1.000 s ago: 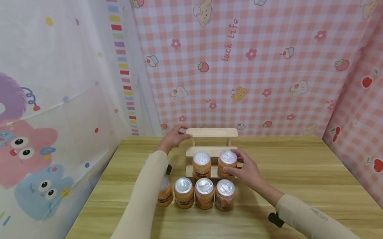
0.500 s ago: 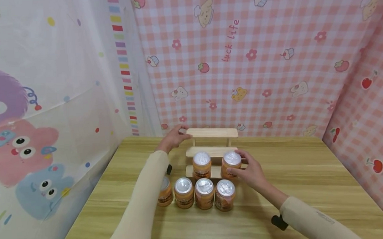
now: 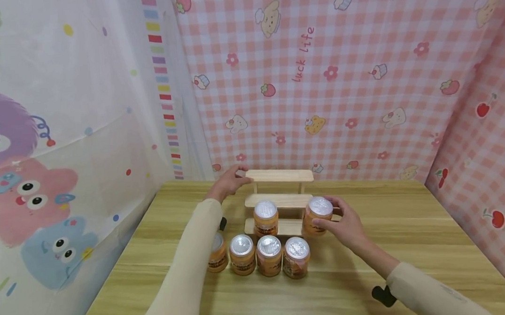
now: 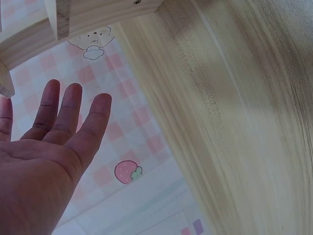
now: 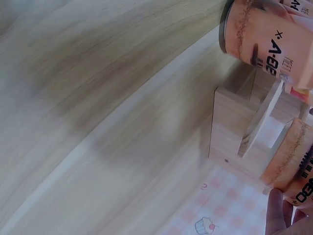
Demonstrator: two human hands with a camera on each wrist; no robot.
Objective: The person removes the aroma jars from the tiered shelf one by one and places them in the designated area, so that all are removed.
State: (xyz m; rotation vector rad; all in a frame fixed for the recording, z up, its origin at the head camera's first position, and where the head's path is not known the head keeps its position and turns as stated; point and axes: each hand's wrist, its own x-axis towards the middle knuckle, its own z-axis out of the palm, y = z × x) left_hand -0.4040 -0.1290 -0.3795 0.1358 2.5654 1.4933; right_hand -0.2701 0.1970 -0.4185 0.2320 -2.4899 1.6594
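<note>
A small three-tier wooden display rack (image 3: 280, 200) stands at the back middle of the table. My left hand (image 3: 230, 181) holds the left end of its top board between thumb and fingers; in the left wrist view several fingers (image 4: 73, 105) extend free below the wood. With its thumb in front and fingers behind, my right hand (image 3: 346, 224) grips an orange can with a silver lid (image 3: 311, 222) at the right end of the lowest tier. The right wrist view shows this can (image 5: 288, 156) slanted beside the rack's side. Another orange can (image 3: 266, 222) sits on the lowest tier, left of centre.
In front of the rack several like cans (image 3: 270, 262) stand in a row on the wood-grain table (image 3: 258, 300). The leftmost can (image 3: 217, 257) is partly hidden by my left sleeve. A pink checked cloth (image 3: 360, 101) hangs close behind the rack.
My right hand has carried its can rightward, from over the lowest tier to that tier's right end. The left hand, the rack and the other cans stay put.
</note>
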